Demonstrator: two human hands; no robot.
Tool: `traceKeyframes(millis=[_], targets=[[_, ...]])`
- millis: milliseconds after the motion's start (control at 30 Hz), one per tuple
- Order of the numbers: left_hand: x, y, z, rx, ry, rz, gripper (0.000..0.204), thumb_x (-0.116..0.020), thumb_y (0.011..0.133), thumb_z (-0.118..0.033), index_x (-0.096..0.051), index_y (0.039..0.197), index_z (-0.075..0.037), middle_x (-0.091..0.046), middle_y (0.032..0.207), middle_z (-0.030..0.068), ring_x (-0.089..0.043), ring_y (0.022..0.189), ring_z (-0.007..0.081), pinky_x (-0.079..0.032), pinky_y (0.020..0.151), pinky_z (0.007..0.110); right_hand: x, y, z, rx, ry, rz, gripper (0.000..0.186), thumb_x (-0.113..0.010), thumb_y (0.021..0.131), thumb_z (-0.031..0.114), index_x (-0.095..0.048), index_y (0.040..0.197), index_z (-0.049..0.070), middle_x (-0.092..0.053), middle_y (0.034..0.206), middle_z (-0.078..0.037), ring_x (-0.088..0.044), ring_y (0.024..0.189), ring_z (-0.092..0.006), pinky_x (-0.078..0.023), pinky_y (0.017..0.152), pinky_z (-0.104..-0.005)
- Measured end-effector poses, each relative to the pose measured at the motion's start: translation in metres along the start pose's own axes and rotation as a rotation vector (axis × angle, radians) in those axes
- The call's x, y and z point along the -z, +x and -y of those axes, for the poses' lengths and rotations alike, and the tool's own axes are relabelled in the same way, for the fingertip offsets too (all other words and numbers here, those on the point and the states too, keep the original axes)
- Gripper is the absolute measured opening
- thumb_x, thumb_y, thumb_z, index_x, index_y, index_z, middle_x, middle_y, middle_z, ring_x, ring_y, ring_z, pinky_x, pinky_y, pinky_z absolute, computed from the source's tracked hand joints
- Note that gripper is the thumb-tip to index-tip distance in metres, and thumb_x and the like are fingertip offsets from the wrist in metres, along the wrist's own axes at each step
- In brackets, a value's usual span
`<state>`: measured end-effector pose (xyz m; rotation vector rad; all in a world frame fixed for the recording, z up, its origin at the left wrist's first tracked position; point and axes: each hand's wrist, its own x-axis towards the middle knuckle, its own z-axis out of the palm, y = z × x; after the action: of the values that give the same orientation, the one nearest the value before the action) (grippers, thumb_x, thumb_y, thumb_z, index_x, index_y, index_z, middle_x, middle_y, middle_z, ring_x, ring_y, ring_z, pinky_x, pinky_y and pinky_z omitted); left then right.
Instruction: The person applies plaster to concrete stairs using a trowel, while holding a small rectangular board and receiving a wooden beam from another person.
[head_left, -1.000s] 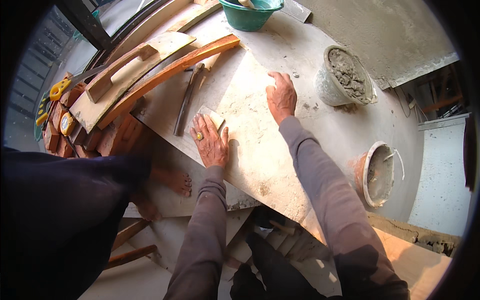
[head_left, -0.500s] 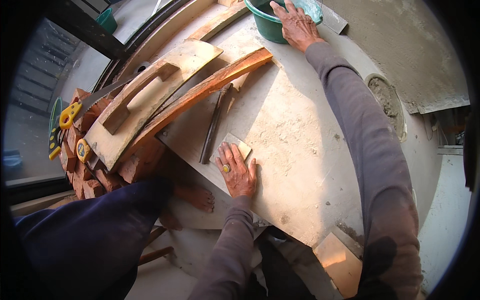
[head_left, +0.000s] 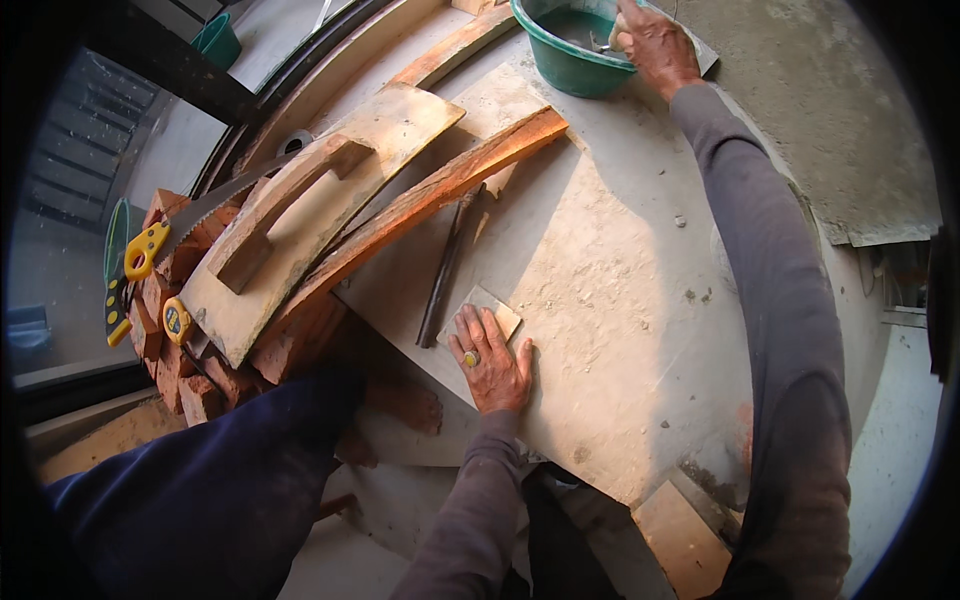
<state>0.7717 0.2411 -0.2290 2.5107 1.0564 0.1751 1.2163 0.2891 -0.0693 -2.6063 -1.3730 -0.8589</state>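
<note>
Tile [head_left: 503,313] is laid flat on the pale slab [head_left: 610,270], just below the middle of the frame, close to the slab's lower-left edge. It is partly covered by the left hand [head_left: 491,367], whose fingers are straight and slightly apart; nothing is gripped, and they seem to be laid there to steady it. At the top, right of centre, a tool [head_left: 622,40] is held by its pale handle at the rim of the green basin [head_left: 565,70]; the fingers of the right hand [head_left: 660,50] are curled around it, probably so that its metal end is pointed inward. That end is only partly seen. At the upper left, the float [head_left: 300,215] is rested above bricks [head_left: 202,400], its grip turned upward, likely for easy pick-up.
</note>
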Motion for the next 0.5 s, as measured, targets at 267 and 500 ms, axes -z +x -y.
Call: traceKeyframes(millis=[267, 500], targets=[[-0.002, -0.001, 0.001, -0.012, -0.003, -0.035, 0.079, -0.06, 0.089, -0.04, -0.026, 0.146, 0.002, -0.019, 0.155, 0.0208, -0.012, 0.147, 0.0352, -0.009, 0.118, 0.051, 0.086, -0.024, -0.012, -0.321, 0.399, -0.302, 0.023, -0.066, 0.079, 0.019, -0.059, 0.096, 0.007, -0.066, 0.08, -0.017, -0.067, 0.071, -0.0311, -0.054, 0.063, -0.037], [-0.002, -0.004, -0.002, -0.016, -0.022, -0.051, 0.074, -0.058, 0.091, -0.038, -0.027, 0.146, 0.0, -0.02, 0.155, 0.019, -0.012, 0.147, 0.0328, -0.009, 0.119, 0.05, 0.101, -0.083, -0.004, -0.722, 0.768, -0.389, 0.021, -0.068, 0.076, 0.014, -0.061, 0.092, 0.002, -0.067, 0.076, -0.01, -0.066, 0.055, -0.0182, -0.056, 0.052, -0.0295]])
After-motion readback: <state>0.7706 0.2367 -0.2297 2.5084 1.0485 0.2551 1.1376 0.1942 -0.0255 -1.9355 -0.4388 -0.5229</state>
